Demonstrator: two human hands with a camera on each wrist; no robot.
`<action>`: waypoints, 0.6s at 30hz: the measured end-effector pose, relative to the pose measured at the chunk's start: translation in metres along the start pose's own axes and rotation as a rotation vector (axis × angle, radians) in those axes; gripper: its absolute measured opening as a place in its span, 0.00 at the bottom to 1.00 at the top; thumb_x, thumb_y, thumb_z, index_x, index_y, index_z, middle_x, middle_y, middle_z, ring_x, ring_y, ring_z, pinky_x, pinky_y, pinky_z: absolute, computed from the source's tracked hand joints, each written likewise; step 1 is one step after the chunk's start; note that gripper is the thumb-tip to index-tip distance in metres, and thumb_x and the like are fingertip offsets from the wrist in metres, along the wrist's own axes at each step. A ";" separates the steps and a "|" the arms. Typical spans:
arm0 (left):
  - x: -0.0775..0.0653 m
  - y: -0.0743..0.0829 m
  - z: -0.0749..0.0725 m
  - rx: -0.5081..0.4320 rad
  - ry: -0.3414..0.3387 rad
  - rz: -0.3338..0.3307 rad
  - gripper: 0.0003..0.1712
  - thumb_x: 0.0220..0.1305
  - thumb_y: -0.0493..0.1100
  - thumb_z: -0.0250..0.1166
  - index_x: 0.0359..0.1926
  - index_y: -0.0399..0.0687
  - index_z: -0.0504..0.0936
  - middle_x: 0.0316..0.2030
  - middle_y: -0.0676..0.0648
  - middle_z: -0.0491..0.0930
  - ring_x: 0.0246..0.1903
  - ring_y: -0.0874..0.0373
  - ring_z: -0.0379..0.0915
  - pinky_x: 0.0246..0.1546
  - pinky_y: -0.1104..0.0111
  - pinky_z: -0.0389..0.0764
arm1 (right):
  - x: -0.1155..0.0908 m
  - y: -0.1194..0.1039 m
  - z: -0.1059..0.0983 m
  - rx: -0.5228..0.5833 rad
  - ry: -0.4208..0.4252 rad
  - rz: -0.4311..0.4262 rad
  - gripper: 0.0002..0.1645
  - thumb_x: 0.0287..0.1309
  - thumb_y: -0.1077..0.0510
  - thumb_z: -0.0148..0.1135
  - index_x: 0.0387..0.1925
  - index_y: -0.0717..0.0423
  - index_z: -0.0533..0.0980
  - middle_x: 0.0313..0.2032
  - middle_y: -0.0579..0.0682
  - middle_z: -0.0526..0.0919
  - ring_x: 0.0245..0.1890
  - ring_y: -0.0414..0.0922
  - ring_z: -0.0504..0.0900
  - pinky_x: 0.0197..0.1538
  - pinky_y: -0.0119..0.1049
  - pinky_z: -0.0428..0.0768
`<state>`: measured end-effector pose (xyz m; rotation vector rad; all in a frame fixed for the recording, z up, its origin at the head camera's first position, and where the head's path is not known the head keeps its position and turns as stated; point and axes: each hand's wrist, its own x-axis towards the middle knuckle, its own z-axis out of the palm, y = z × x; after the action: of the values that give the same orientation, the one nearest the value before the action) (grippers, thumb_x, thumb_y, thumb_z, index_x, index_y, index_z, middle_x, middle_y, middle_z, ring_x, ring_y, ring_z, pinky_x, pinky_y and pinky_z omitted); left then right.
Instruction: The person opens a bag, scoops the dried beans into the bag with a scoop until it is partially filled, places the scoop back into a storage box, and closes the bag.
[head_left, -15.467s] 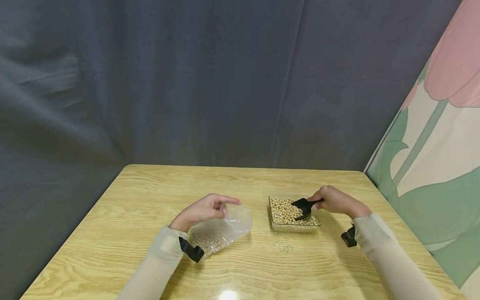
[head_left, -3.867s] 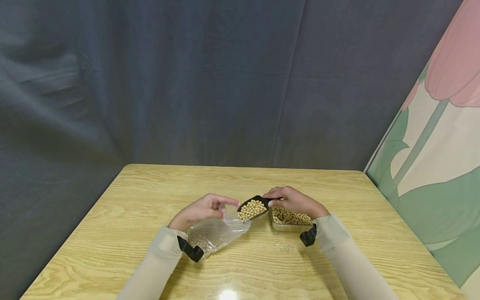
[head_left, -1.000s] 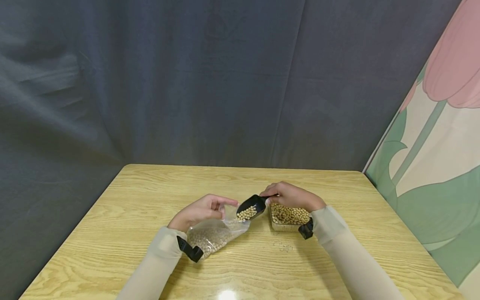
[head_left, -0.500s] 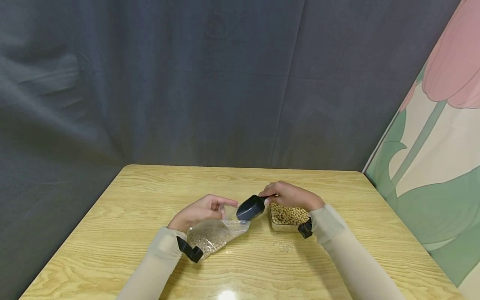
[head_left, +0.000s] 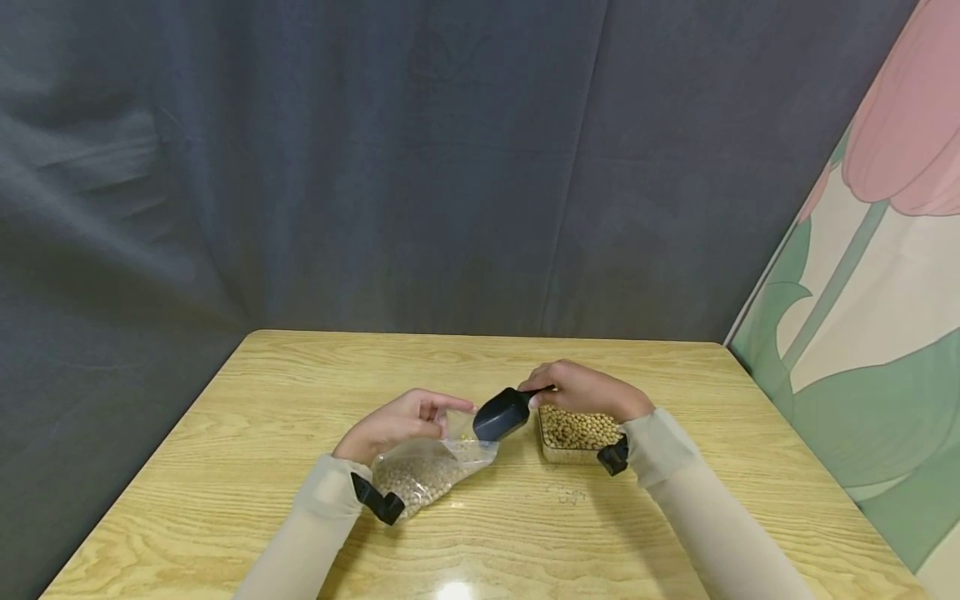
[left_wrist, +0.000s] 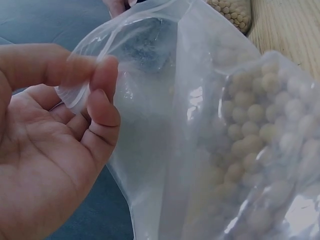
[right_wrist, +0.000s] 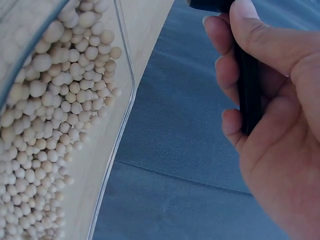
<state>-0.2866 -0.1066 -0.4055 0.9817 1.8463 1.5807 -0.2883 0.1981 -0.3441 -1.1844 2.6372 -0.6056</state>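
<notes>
My left hand (head_left: 397, 423) pinches the edge of a clear zip bag (left_wrist: 155, 100) between thumb and fingers, keeping its mouth wide. Pale round soybeans (left_wrist: 250, 120) fill the lower part of the bag, which rests on the table. My right hand (head_left: 581, 392) grips the handle of a black scoop (head_left: 501, 415), fingers curled round it. The scoop's bowl is tipped down into the bag's mouth, close to my left fingertips, and no beans show in it. Behind the right wrist stands a clear rectangular container (head_left: 570, 455) of soybeans, partly hidden by the hand and sleeve.
The wood-grain table (head_left: 315, 375) carries the bag and the container. A dark curtain (head_left: 420, 167) hangs along its far side, and a flower-patterned cloth (head_left: 862, 333) covers the right. Faint marks (head_left: 566, 493) show on the tabletop in front of the container.
The scoop went from lying in the container to over the bag's mouth, heaped with beans; it then tipped and the beans ran into the bag. The left hand stayed in place.
</notes>
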 end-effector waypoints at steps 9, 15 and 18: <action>0.000 0.003 -0.002 0.014 0.006 0.015 0.29 0.58 0.24 0.53 0.63 0.26 0.68 0.34 0.43 0.81 0.26 0.67 0.71 0.36 0.75 0.73 | -0.007 0.003 -0.005 0.054 0.041 0.029 0.20 0.63 0.59 0.59 0.55 0.59 0.78 0.51 0.54 0.83 0.51 0.50 0.81 0.52 0.41 0.79; -0.001 0.008 -0.004 0.025 -0.005 0.032 0.29 0.58 0.23 0.52 0.63 0.26 0.68 0.57 0.25 0.70 0.26 0.68 0.70 0.32 0.75 0.73 | -0.013 0.005 -0.008 0.064 0.056 0.034 0.20 0.63 0.58 0.59 0.55 0.59 0.78 0.53 0.56 0.82 0.53 0.52 0.80 0.54 0.45 0.78; -0.002 0.009 -0.005 0.034 -0.006 0.035 0.29 0.57 0.23 0.52 0.63 0.26 0.68 0.58 0.26 0.70 0.25 0.68 0.69 0.30 0.75 0.73 | -0.016 0.007 -0.009 0.070 0.065 0.046 0.20 0.63 0.57 0.59 0.55 0.58 0.79 0.52 0.56 0.82 0.53 0.52 0.80 0.53 0.45 0.79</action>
<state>-0.2876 -0.1112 -0.3957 1.0382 1.8676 1.5701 -0.2855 0.2175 -0.3390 -1.0996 2.6646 -0.7345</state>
